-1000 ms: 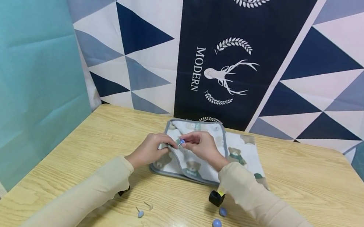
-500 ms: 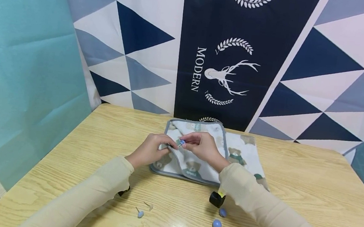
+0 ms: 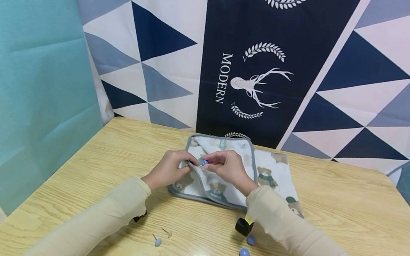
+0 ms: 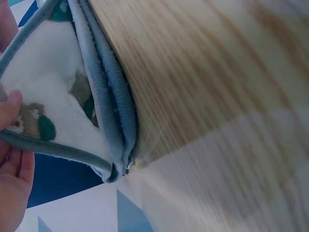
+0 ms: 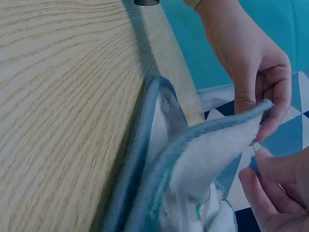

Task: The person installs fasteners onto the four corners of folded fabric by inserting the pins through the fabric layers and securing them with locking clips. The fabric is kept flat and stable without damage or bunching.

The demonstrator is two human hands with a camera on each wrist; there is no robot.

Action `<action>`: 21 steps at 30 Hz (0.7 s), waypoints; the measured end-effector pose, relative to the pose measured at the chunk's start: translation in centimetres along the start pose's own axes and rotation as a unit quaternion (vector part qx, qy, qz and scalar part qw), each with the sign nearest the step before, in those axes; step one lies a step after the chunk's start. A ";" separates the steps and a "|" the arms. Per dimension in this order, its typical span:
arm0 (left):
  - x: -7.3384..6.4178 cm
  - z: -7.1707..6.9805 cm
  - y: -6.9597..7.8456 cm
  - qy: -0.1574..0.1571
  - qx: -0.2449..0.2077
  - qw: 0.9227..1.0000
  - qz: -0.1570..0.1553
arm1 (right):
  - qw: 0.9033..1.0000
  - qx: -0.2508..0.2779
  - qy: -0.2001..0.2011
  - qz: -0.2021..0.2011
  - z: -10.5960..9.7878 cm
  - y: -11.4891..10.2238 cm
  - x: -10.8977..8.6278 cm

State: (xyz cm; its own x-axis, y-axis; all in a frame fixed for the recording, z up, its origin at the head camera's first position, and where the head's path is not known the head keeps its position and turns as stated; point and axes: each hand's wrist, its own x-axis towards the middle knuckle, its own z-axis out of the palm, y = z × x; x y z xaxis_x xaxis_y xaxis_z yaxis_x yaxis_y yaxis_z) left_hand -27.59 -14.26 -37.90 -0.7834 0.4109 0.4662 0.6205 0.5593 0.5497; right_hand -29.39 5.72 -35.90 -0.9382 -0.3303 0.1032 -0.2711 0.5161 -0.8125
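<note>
A white fleece blanket [image 3: 234, 189] with bear prints and grey-blue edging lies folded on the table. My left hand [image 3: 167, 168] pinches one raised corner between thumb and fingers. Close by on the right, my right hand [image 3: 230, 166] pinches a pin by its round blue head [image 3: 205, 162]. The pin's thin shaft points left at the held edge. In the right wrist view the shaft [image 5: 254, 149] meets or nearly meets the cloth corner [image 5: 263, 107]; whether it pierces it I cannot tell. The left wrist view shows my left thumb [image 4: 10, 108] on the blanket's top face.
On the wooden table [image 3: 194, 231], nearer me, lie a pin with a pale blue head [image 3: 158, 242] and a small clear piece with a pin [image 3: 168, 233]. Two blue round caps [image 3: 244, 254] sit by the right wrist's black camera [image 3: 244, 227]. Patterned cloth hangs behind.
My right hand has dipped slightly, bringing the pin a little lower and nearer the held edge. My left hand keeps its pinch on the corner almost unmoved.
</note>
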 end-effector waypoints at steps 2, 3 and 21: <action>0.0 0.0 0.1 0.008 -0.005 1.000 -0.006 | 1.000 0.008 0.000 0.004 0.0 0.0 -0.1; 0.1 0.1 0.1 0.011 -0.007 1.000 -0.006 | 1.000 0.012 0.001 0.006 0.0 -0.1 -0.2; 0.2 -0.5 1.1 0.021 -0.007 1.000 -0.011 | 0.999 -0.016 0.026 -0.017 -0.8 -0.8 -1.5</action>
State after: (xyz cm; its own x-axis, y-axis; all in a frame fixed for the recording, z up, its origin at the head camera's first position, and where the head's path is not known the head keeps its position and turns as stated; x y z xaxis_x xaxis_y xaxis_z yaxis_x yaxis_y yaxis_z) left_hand -27.04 -13.94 -36.89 -0.7953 0.3676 0.4820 0.6032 0.5581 0.5697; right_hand -27.94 6.40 -34.97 -0.9380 -0.3066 0.1616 -0.3095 0.5311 -0.7887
